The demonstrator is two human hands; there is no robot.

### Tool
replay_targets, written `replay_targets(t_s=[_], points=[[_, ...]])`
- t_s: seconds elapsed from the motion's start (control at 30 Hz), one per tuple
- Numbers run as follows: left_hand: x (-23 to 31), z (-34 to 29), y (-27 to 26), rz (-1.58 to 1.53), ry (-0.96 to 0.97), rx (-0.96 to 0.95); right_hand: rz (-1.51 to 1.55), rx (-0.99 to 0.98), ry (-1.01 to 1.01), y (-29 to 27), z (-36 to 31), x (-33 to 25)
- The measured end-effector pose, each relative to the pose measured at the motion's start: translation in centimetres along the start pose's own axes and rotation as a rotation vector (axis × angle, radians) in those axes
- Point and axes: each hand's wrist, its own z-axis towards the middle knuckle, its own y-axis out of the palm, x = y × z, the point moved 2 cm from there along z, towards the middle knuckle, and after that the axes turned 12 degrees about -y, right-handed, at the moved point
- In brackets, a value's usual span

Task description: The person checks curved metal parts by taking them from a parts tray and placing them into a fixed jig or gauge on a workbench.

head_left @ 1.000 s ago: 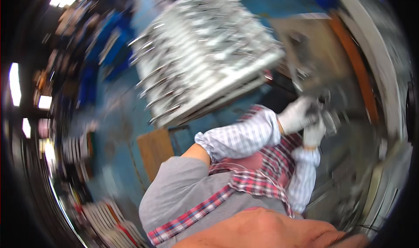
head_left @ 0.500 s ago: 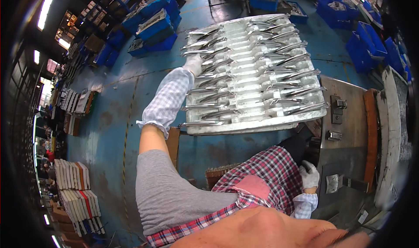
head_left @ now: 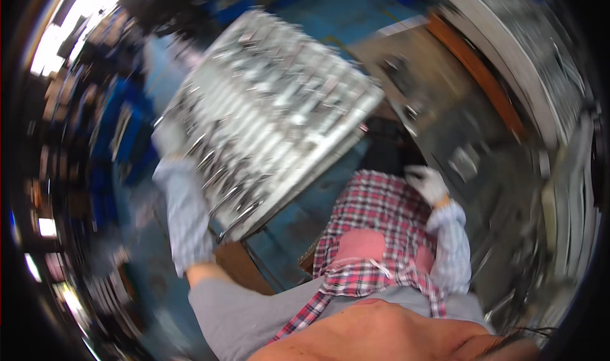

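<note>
Head view: our left hand [head_left: 170, 138] is at metal parts [head_left: 219, 168] by the left corner of the white tray [head_left: 251, 129]; we can't tell its grip. Our right hand [head_left: 427, 184], fingers loose, seems empty. Gentle handling should spare neighbouring parts.

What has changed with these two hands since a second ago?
The white-gloved left hand has parted from the white-gloved right hand and moved to the left side of the white ridged rack; blur hides its grip. The right hand has drawn back from the flat silvery metal piece on the dark bench. Rows of slender shiny metal parts still line the rack.
</note>
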Motion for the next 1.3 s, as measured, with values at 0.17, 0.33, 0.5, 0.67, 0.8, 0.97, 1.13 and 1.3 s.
replay_targets(t_s=[0.17, 0.33, 0.5, 0.67, 0.8, 0.97, 1.13, 1.3], points=[[4.8, -14.9, -6.9, -1.691, 0.274, -0.312, 0.664, -0.101, 0.15, 1.8, 0.7, -2.9], [23.7, -33.4, -2.4, -1.882, 0.036, -1.676, 1.359, 0.244, -0.132, 1.4, -0.1, -5.4], [30.9, -44.1, 1.9, -1.184, 0.203, -1.925, 0.638, 0.67, 0.097, -8.0, -4.9, 3.5], [35.2, -44.7, 0.9, -1.148, 0.438, -1.846, -0.434, 0.582, 0.164, -12.0, -5.3, 9.5], [40.8, -42.7, -1.9, -1.289, 0.602, -1.077, -0.296, 0.534, 0.159, -11.3, -4.1, 10.4], [45.2, -42.9, -3.6, -1.296, 0.873, -0.77, 0.033, 0.807, 0.273, -10.7, -4.4, 10.0], [45.8, -42.8, -2.8, -1.268, 0.868, -0.845, 0.045, 0.927, 0.246, -10.0, -4.2, 8.9], [45.7, -43.0, -2.5, -1.272, 0.692, -0.998, 0.059, 0.846, 0.245, -10.0, -4.9, 9.8]])
